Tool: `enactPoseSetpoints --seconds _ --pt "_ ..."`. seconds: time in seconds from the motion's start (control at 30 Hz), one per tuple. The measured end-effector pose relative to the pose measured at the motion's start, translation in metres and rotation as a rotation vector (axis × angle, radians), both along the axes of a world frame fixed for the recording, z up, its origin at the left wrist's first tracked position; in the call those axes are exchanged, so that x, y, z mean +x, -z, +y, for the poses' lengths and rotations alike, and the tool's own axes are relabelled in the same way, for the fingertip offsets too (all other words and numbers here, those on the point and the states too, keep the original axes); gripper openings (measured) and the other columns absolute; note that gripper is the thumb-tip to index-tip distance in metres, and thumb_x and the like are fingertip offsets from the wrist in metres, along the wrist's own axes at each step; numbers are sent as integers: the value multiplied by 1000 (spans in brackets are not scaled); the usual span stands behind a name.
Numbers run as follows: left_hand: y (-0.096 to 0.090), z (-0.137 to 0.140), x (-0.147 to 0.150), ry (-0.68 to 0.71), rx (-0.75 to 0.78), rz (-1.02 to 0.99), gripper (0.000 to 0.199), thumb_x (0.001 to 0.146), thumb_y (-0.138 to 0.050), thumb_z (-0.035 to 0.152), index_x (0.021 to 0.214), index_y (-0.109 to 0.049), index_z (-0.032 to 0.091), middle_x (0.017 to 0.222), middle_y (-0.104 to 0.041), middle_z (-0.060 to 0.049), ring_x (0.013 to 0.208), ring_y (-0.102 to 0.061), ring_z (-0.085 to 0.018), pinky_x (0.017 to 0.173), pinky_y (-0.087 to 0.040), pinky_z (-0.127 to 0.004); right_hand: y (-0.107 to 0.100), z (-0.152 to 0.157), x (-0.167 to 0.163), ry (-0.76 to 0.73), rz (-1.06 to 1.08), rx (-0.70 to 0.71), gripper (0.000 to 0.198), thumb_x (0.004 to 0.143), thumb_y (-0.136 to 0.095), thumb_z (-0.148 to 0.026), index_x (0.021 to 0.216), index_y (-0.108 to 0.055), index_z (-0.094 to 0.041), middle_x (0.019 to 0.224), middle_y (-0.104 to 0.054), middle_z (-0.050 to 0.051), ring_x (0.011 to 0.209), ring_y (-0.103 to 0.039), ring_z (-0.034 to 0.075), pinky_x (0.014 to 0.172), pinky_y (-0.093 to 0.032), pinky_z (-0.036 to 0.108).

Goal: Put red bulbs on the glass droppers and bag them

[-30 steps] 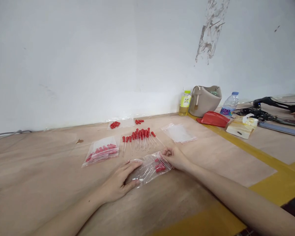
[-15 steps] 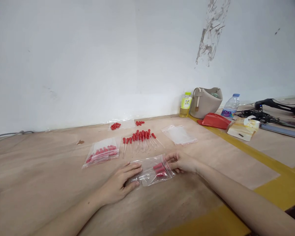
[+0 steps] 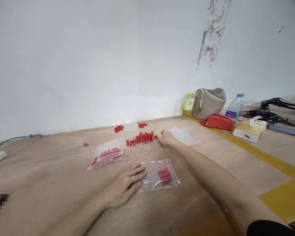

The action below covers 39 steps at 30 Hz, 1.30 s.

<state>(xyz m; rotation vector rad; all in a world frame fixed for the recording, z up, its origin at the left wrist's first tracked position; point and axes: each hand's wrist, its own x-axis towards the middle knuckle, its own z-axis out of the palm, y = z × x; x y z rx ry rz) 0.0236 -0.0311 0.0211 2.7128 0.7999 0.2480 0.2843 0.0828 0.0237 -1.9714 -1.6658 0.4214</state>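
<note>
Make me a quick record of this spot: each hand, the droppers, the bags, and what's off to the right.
Left hand: fingers on the left end of a clear zip bag holding red-topped droppers
Right hand: by the right end of the loose droppers; grip unclear
Loose layout: side by side, red bulbs toward the wall
Left of these: bagged droppers
Right of these: flat clear bags
Farther right: red pouch, water bottle, tissue pack
</note>
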Motion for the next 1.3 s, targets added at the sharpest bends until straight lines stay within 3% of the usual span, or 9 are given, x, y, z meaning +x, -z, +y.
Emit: enactPoseSetpoints --seconds 0.23,0.37,0.47,0.57,0.7,0.9,1.07,1.2,1.3 --pt "3 -1 2 0 21 -33 41 88 -36 32 129 -34 28 135 -35 -1 126 -26 -20 103 -24 -42 -4 10 0 -21 -18 -57 45 62 -60 -13 104 -48 -5 92 -58 22 86 -56 29 69 -42 33" --pt "5 0 2 -12 26 -55 41 88 -38 33 128 -36 28 134 -36 -1 125 -28 -20 102 -26 -41 -11 -27 25 -50 88 23 45 73 -43 -15 117 -35 -10 81 -59 10 70 -57 17 60 -42 26" --pt "6 -1 1 -21 24 -77 40 87 -39 33 127 -37 28 133 -38 -1 124 -30 -20 102 -26 -42 -1 -63 37 -71 614 11 37 74 -35 -16 111 -38 -18 54 -45 -5 44 -45 10 44 -37 21" --pt "7 -1 2 -38 27 -95 40 86 -41 34 126 -39 28 132 -40 -2 123 -32 -21 102 -25 -44 17 -89 38 -23 1003 95 35 68 -44 -22 103 -38 -21 53 -40 -8 40 -39 7 39 -36 19" --pt "5 -2 3 -67 49 -73 40 86 -41 36 125 -40 28 131 -41 -2 122 -33 -21 102 -23 -45 33 -98 33 10 1112 254 37 66 -51 -28 99 -34 -24 59 -43 -8 47 -46 8 46 -46 23" --pt "2 -3 4 -77 69 -39 39 87 -39 38 125 -40 29 131 -41 -1 122 -33 -21 102 -23 -45 31 -98 23 41 1133 336 38 67 -54 -27 97 -31 -25 66 -44 -7 51 -52 9 52 -50 26" --pt "2 -4 4 -96 75 -56 42 85 -41 40 126 -39 28 131 -42 -1 121 -34 -22 102 -24 -44 23 -112 21 35 1241 139 31 65 -59 -20 85 -36 -23 67 -51 -5 57 -56 9 59 -51 27" --pt "2 -4 2 -115 74 -57 49 83 -44 43 128 -35 26 131 -41 -3 121 -35 -22 102 -25 -44 18 -117 34 -245 1045 -211 30 59 -69 -26 76 -46 -17 63 -57 -3 54 -56 9 53 -47 22" --pt "3 -3 2 -98 67 -52 50 83 -44 43 129 -33 26 131 -41 -4 121 -34 -22 102 -25 -44 19 -114 41 -395 846 -253 32 59 -69 -37 77 -54 -15 56 -54 -4 43 -47 5 41 -37 18"
